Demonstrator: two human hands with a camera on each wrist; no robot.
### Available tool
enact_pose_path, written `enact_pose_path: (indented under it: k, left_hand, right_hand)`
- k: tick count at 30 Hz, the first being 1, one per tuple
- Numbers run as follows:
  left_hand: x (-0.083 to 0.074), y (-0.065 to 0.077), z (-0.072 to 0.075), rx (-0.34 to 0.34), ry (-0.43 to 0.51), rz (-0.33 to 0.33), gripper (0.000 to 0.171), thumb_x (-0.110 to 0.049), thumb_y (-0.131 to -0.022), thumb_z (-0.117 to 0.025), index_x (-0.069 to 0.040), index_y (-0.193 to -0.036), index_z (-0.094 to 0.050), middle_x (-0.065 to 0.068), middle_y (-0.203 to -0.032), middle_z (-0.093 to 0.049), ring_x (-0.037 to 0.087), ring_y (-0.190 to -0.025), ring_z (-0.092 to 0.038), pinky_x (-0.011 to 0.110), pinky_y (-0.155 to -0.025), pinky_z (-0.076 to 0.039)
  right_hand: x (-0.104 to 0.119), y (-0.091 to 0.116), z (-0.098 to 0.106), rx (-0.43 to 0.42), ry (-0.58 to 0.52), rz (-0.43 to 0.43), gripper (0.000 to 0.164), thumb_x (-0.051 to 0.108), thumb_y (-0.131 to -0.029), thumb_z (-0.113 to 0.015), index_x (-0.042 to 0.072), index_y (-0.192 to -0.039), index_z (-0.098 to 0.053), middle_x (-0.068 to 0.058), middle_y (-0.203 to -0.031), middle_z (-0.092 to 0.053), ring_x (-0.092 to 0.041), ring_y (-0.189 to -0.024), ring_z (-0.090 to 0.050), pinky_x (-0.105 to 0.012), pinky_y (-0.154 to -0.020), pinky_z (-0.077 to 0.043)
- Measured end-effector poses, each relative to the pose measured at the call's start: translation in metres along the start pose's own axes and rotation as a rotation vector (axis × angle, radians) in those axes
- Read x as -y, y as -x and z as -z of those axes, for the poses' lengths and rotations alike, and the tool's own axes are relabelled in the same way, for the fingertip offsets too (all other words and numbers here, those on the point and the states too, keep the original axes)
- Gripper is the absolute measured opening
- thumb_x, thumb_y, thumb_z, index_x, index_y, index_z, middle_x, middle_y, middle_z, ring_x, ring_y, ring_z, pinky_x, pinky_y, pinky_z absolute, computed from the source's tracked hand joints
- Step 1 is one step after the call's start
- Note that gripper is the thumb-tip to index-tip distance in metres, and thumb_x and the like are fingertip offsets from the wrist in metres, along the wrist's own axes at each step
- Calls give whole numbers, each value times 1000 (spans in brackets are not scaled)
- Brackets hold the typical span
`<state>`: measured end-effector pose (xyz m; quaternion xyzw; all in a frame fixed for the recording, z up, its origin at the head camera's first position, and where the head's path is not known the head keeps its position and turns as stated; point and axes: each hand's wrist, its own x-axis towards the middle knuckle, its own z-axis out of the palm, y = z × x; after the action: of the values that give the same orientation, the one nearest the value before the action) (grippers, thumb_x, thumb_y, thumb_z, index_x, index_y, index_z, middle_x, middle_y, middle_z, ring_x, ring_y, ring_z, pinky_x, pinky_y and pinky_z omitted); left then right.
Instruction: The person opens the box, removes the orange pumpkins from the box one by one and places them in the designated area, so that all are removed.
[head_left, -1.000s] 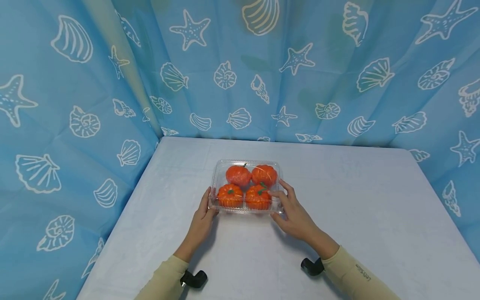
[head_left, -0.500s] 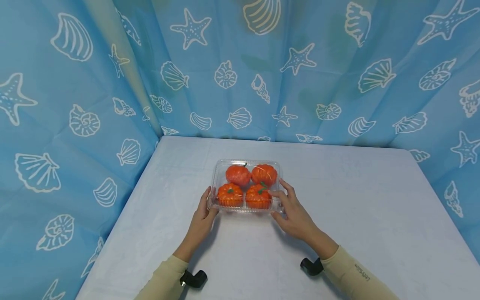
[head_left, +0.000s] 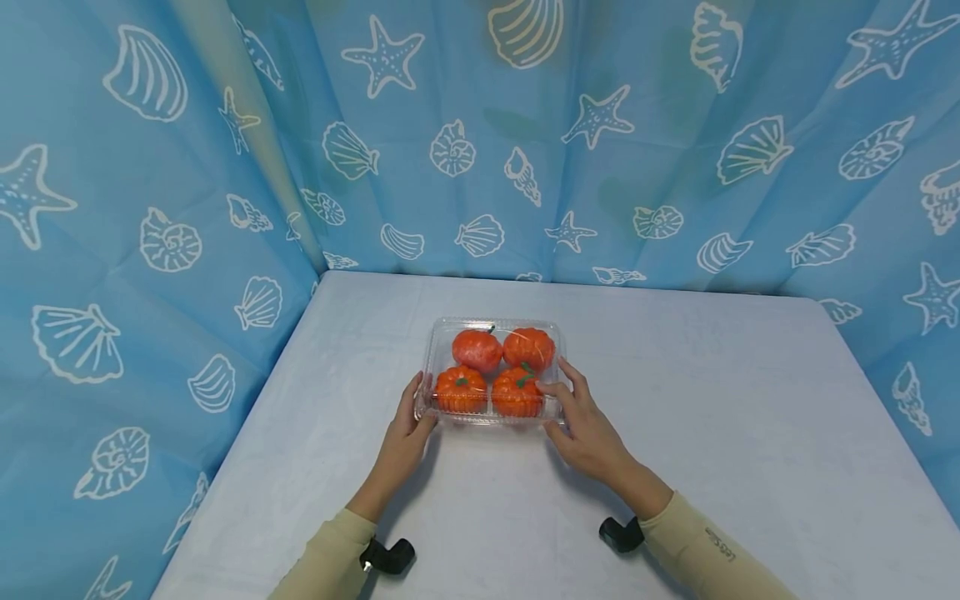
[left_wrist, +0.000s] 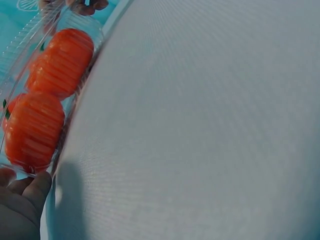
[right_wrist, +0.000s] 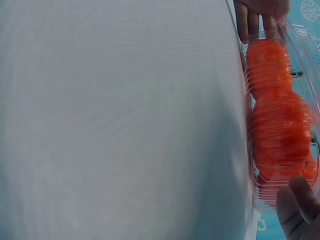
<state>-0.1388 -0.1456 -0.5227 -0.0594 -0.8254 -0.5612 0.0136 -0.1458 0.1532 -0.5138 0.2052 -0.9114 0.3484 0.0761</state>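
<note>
As our hands (head_left: 592,437) clasp it, a clear oblong plastic box (head_left: 487,419) holds four round orange fruits (head_left: 517,393). White table (head_left: 720,425) surrounds it.

Head view high, facing forward-down, wrist views closer, from either side, sharing clear box (head_left: 489,417)

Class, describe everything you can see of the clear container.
The container is boxy, apparently of clear plastic, with ribbed walls and rounded corners; it looks closed. Four orange pumpkin-like items show inside, two by two. The left hand holds one end, the right hand the other. It is above the white table; whether it touches is unclear.
</note>
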Motion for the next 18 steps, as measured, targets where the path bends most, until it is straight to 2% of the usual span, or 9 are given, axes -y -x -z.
enact_pose_path:
  k: [5, 7, 9, 12, 14, 16, 18]
  left_hand:
    - [1, 0, 0, -6, 10, -14, 62, -10, -104, -51, -7, -161, -25, 21, -164, -28, 42, -146, -34, 61, -114, -34]
    - [-10, 3, 1, -4, 18, -9, 62, -6, -104, -50, -3, -160, -25, 24, -163, -28, 44, -145, -34, 61, -113, -34]
    - [-12, 3, 1, -8, 14, -10, 61, -5, -104, -49, -1, -159, -24, 26, -162, -28, 45, -145, -34, 62, -113, -35]
    - [-28, 7, 2, -9, 19, -2, 60, 0, -102, -49, 4, -157, -26, 30, -160, -29, 49, -143, -35, 64, -111, -35]
    - [-23, 6, 1, -17, 21, -4, 60, -1, -102, -49, 3, -157, -25, 29, -160, -29, 49, -143, -35, 64, -112, -34]
    - [-25, 6, 1, -18, 27, -1, 60, 0, -102, -49, 3, -157, -26, 29, -160, -29, 49, -143, -35, 65, -112, -33]
    - [-16, 4, 1, -17, 19, -3, 61, -3, -103, -50, 0, -159, -25, 27, -161, -29, 47, -144, -35, 63, -113, -34]
  right_hand:
    - [1, 0, -1, -3, -1, -6, 44, 9, -90, -55, 12, -133, -53, -16, -165, -17, -43, -128, -55, -60, -101, -49]
    - [2, 0, -1, -1, -5, -14, 42, 9, -90, -55, 13, -132, -53, -16, -165, -17, -43, -130, -54, -61, -102, -48]
    - [2, -1, -1, 3, -15, -22, 41, 9, -91, -55, 13, -132, -53, -15, -166, -16, -44, -131, -53, -61, -102, -48]
    - [2, -1, -1, 7, -28, -31, 40, 8, -91, -54, 14, -131, -53, -13, -166, -15, -44, -132, -51, -62, -103, -47]
    - [2, -1, -1, 10, -39, -32, 40, 8, -92, -54, 15, -131, -53, -12, -167, -15, -45, -133, -50, -62, -103, -46]
    - [1, -1, -1, 12, -46, -35, 39, 8, -92, -54, 16, -130, -53, -12, -167, -14, -45, -134, -49, -62, -104, -46]
    - [1, -1, -1, 15, -51, -38, 38, 8, -93, -54, 17, -130, -53, -11, -167, -14, -46, -134, -49, -62, -103, -46]
